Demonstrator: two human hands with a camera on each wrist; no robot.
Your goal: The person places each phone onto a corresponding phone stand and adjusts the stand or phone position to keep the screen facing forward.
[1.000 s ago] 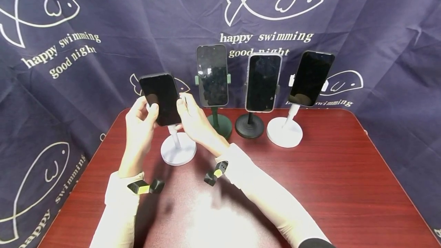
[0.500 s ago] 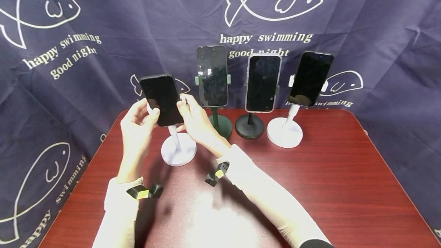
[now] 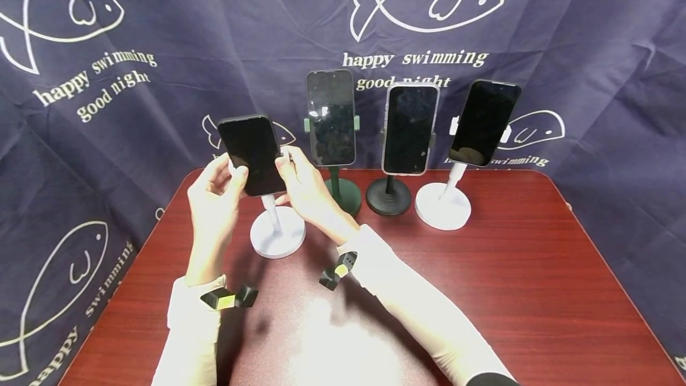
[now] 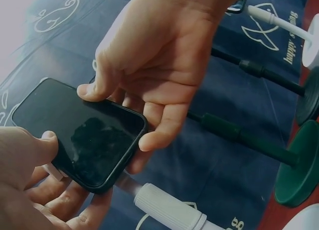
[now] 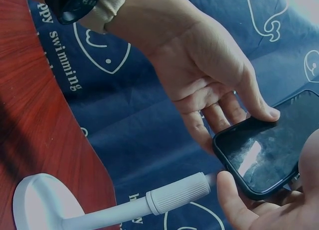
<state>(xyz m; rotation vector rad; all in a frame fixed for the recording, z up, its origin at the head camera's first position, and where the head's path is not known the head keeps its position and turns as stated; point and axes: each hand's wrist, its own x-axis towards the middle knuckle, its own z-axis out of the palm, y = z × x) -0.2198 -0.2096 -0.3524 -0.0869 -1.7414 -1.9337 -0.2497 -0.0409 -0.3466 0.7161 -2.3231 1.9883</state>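
A black smartphone (image 3: 253, 155) leans on a white phone stand (image 3: 278, 232) at the left of the table. My left hand (image 3: 213, 204) holds its left edge, thumb on the front and fingers behind. On the opposite edge my right hand (image 3: 306, 189) grips it the same way. In the left wrist view both thumbs lie at the screen (image 4: 79, 135) edges. Small white parts of the stand's clamp show beside the phone; most of the clamp is hidden behind it. The stand's ribbed white stem (image 5: 179, 192) shows below the phone in the right wrist view.
To the right stand a green phone stand (image 3: 345, 197), a black one (image 3: 388, 196) and another white one (image 3: 443, 207), each bearing a dark-screened phone. They are on a red-brown wooden table (image 3: 498, 290). A dark blue fish-print cloth (image 3: 268, 46) hangs behind.
Over the past second my left hand has shifted slightly left and its fingers have spread a little. The phone's top has lowered slightly. My right hand has barely moved.
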